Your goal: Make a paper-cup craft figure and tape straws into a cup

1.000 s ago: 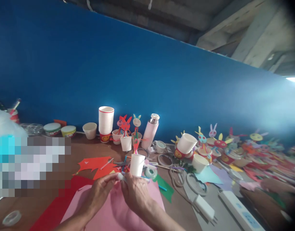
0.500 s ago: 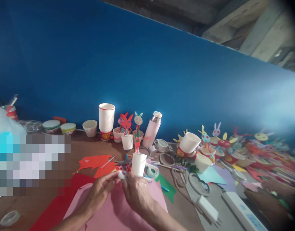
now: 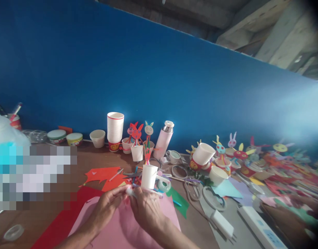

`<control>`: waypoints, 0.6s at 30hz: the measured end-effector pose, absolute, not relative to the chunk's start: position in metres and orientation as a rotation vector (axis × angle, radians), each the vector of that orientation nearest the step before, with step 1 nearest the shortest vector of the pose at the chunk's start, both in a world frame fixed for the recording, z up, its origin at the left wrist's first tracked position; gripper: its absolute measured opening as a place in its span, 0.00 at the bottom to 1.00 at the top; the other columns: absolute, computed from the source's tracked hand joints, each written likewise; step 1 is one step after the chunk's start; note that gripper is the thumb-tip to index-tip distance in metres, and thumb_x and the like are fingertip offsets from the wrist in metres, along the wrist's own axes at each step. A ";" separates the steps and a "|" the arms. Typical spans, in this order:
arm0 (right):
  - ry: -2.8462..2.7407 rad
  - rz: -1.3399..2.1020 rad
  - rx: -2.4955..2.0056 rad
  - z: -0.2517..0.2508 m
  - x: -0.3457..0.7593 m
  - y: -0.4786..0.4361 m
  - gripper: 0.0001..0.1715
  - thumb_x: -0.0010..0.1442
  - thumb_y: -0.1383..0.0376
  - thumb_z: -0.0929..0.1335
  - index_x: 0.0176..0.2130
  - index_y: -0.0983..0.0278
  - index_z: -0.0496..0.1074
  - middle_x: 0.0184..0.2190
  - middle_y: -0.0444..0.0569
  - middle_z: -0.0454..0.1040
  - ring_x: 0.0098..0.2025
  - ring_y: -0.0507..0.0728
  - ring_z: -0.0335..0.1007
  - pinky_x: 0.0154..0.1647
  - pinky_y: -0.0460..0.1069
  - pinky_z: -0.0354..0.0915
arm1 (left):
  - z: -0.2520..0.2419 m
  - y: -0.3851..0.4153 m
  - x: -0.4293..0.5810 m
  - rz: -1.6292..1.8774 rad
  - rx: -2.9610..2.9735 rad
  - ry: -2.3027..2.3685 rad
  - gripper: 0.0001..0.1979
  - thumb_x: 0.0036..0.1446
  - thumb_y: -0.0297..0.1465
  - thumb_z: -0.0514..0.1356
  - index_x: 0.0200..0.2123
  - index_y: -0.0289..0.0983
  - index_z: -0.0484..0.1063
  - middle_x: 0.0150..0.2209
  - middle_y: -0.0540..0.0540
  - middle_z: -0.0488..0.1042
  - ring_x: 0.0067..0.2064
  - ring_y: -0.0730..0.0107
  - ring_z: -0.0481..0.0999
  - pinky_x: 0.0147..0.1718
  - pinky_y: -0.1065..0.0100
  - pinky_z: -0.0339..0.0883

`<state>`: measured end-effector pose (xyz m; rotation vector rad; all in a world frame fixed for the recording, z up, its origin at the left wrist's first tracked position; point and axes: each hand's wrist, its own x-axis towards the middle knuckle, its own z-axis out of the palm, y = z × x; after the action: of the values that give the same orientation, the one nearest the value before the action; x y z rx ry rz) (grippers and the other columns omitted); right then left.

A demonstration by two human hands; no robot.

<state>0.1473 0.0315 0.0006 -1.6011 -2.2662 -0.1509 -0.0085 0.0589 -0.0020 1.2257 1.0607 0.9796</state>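
My left hand (image 3: 107, 207) and my right hand (image 3: 145, 209) meet low in the view, over a pink paper sheet (image 3: 122, 231). Both have their fingers pinched on a small white tube-like object (image 3: 129, 191) held between them. I cannot make out what it is. Just beyond my fingers stands an upside-down white paper cup (image 3: 148, 176), with a tape roll (image 3: 163, 185) beside it on the right.
A stack of white cups (image 3: 114, 129), a pale pink flask (image 3: 163, 140), paper-bunny cup crafts (image 3: 137, 138), orange paper cutouts (image 3: 104, 175) and red paper (image 3: 57, 228) lie on the brown table. A white power strip (image 3: 260, 230) and charger (image 3: 222, 224) sit right. A blue wall stands behind.
My hands keep working the small white object in nearly the same spot. The camera has shifted slightly; nothing on the table moved.
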 end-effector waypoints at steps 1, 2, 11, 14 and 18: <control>-2.265 -0.174 -1.607 0.001 0.147 0.032 0.05 0.60 0.67 0.61 0.35 0.65 0.64 0.23 0.48 0.73 0.21 0.56 0.70 0.19 0.47 0.57 | -0.001 0.058 -0.008 0.978 1.221 1.066 0.17 0.45 0.39 0.64 0.40 0.40 0.77 0.46 0.47 0.77 0.52 0.54 0.70 0.53 0.60 0.62; -2.266 -0.201 -1.603 0.001 0.147 0.032 0.04 0.59 0.68 0.61 0.35 0.65 0.64 0.23 0.47 0.73 0.21 0.56 0.70 0.18 0.47 0.55 | 0.000 0.058 -0.008 0.975 1.218 1.070 0.17 0.45 0.39 0.64 0.39 0.40 0.77 0.45 0.47 0.77 0.52 0.54 0.70 0.53 0.60 0.62; -2.258 -0.319 -1.612 0.003 0.148 0.033 0.02 0.57 0.70 0.62 0.34 0.64 0.64 0.22 0.46 0.73 0.20 0.55 0.70 0.17 0.46 0.50 | 0.000 0.059 -0.007 0.986 1.238 1.012 0.13 0.48 0.36 0.63 0.38 0.41 0.77 0.44 0.49 0.78 0.51 0.59 0.72 0.52 0.64 0.63; -2.230 -0.313 -1.630 0.002 0.147 0.034 0.03 0.57 0.69 0.62 0.33 0.64 0.65 0.22 0.46 0.73 0.19 0.55 0.69 0.16 0.47 0.49 | -0.001 0.060 -0.008 0.979 1.233 1.003 0.12 0.47 0.35 0.63 0.38 0.41 0.77 0.43 0.49 0.78 0.50 0.58 0.72 0.51 0.63 0.64; -2.211 -0.308 -1.638 0.002 0.146 0.034 0.06 0.57 0.67 0.61 0.31 0.64 0.65 0.19 0.47 0.72 0.16 0.56 0.66 0.15 0.48 0.47 | -0.001 0.060 -0.009 0.969 1.240 1.007 0.12 0.48 0.35 0.63 0.38 0.42 0.77 0.42 0.50 0.79 0.50 0.58 0.73 0.50 0.63 0.65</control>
<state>0.1464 0.0344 0.0020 -1.6379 -2.2113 -0.3077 -0.0089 0.0599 -0.0009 1.2398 1.0071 0.9691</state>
